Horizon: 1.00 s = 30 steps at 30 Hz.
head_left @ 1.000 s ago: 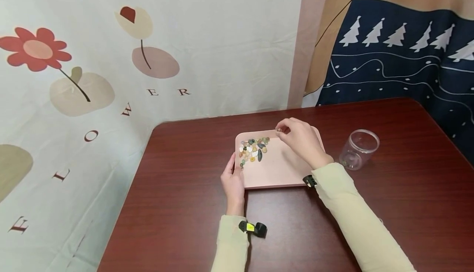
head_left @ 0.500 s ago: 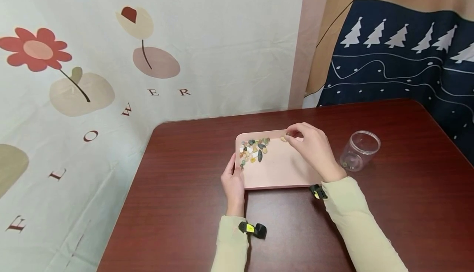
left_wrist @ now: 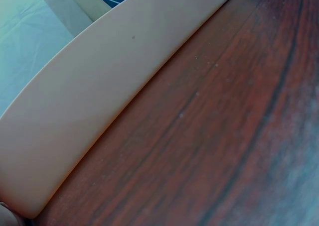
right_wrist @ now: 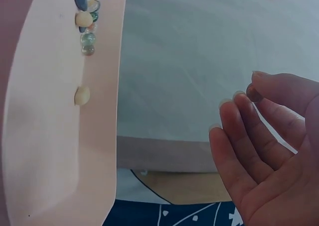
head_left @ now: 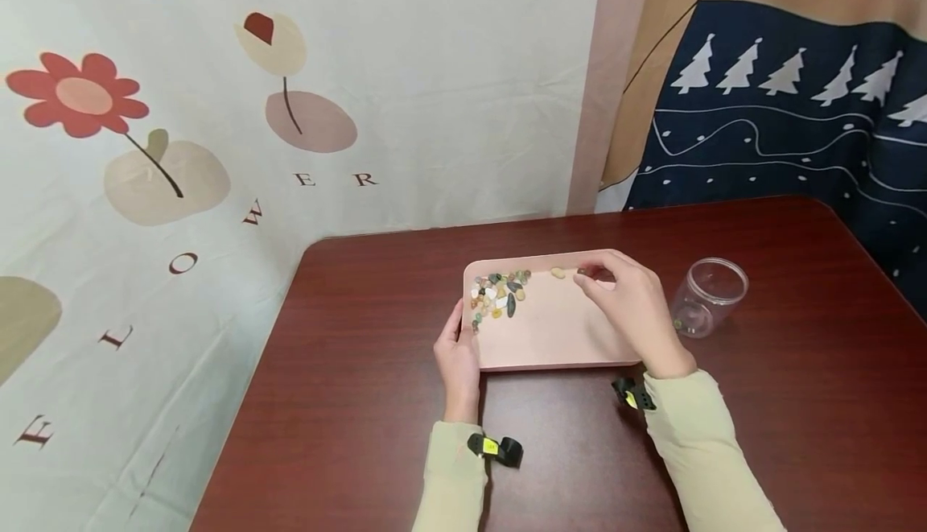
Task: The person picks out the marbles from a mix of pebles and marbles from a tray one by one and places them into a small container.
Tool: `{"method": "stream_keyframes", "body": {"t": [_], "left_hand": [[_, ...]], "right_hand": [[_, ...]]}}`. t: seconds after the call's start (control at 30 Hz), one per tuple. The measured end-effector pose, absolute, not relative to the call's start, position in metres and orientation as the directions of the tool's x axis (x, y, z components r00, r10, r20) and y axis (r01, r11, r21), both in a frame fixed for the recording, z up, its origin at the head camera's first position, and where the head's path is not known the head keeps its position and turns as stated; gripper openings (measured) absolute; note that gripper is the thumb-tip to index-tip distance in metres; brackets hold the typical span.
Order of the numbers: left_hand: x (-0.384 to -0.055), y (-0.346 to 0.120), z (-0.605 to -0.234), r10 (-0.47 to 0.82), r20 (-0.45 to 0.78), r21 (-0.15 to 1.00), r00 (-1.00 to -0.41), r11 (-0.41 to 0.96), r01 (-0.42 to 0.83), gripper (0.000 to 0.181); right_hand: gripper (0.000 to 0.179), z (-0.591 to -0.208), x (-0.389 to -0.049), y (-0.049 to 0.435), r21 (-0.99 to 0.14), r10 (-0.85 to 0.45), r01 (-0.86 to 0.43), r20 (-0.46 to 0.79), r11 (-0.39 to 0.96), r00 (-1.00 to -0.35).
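A pink rectangular tray [head_left: 550, 339] bears a cluster of mixed pebbles and glassy beads [head_left: 496, 294] along its left side. My left hand [head_left: 458, 359] grips the tray by its left edge; in the left wrist view only a fingertip shows, at the lower left corner. Between thumb and index finger my right hand [head_left: 630, 303] pinches a small brownish round bead [right_wrist: 253, 93], over the tray's right part. One cream pebble [right_wrist: 82, 95] lies apart from the cluster, by the tray's far wall. Right of the tray stands a clear open jar [head_left: 713, 294] with a small greenish piece low inside.
All of this is on a dark red wooden table [head_left: 348, 403]. A printed cloth [head_left: 449, 113] hangs behind its far edge, with a navy tree-patterned part at the right. The jar stands close beyond my right hand.
My right hand has moved right, toward the jar, and a little nearer to me with the bead pinched. The cream pebble has come into view from behind it. My left hand stays put.
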<state>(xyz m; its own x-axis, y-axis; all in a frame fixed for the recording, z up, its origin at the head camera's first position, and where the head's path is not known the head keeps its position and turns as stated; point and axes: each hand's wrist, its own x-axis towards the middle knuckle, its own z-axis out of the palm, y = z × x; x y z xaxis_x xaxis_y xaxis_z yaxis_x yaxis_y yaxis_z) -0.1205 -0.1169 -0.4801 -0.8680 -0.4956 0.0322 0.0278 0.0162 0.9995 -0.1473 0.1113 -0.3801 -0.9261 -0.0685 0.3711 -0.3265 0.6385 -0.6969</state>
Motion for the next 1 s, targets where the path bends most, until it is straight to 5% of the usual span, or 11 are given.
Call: {"method": "stream_keyframes", "body": {"t": [1.0], "left_hand": [[-0.121,-0.117,-0.484,-0.514,0.045,0.998,-0.857,0.052,0.021,0.037]], "right_hand": [[0.025,-0.375,-0.133,0.164,-0.737,0.075,-0.266,0.394,0.622,-0.916]]}}
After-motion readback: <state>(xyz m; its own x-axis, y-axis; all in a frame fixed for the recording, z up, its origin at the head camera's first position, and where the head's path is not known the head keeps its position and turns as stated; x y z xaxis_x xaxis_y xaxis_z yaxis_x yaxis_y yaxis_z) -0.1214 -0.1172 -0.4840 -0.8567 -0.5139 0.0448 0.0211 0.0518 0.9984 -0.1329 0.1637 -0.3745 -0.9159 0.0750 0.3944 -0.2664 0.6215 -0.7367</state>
